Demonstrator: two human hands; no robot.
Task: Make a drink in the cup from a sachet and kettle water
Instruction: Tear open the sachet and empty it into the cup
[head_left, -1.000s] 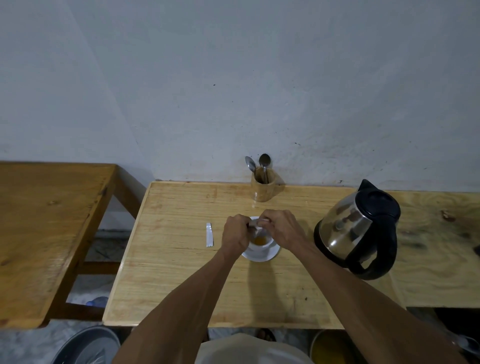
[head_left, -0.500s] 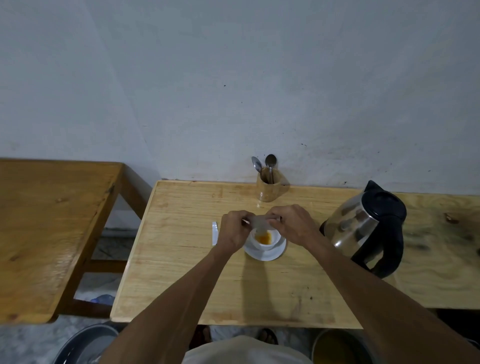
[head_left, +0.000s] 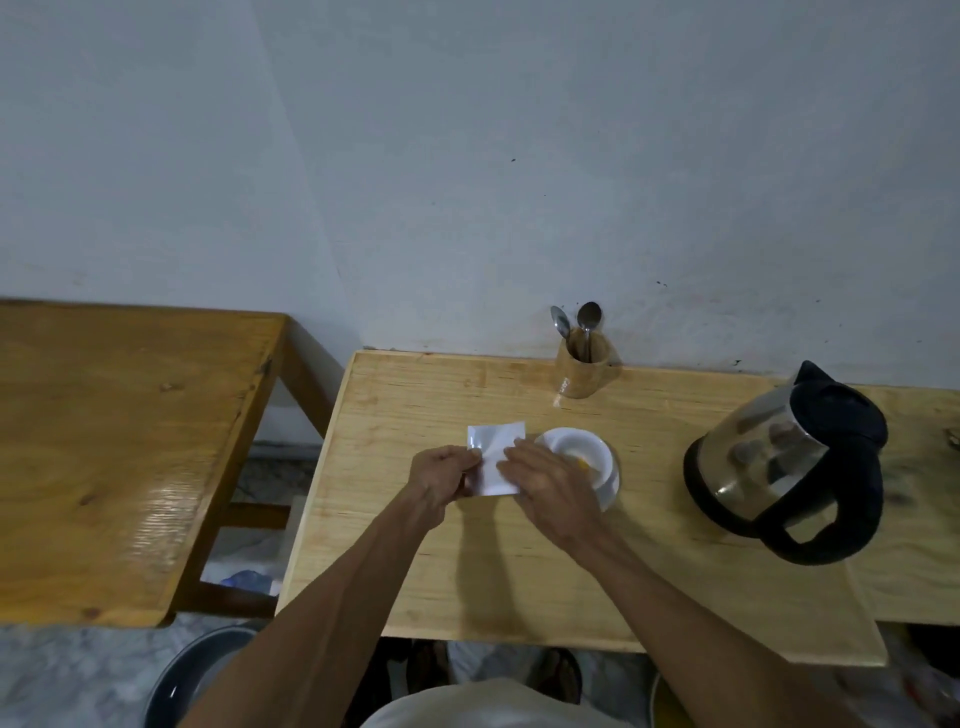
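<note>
Sachet (head_left: 494, 461), flat white and square, sits just left of the cup (head_left: 576, 457), pinched between left hand (head_left: 441, 480) and right hand (head_left: 550, 488). Bare pale-wood table (head_left: 415, 561) lies open nearer; the rounded steel kettle (head_left: 779, 462) stands well right.
</note>
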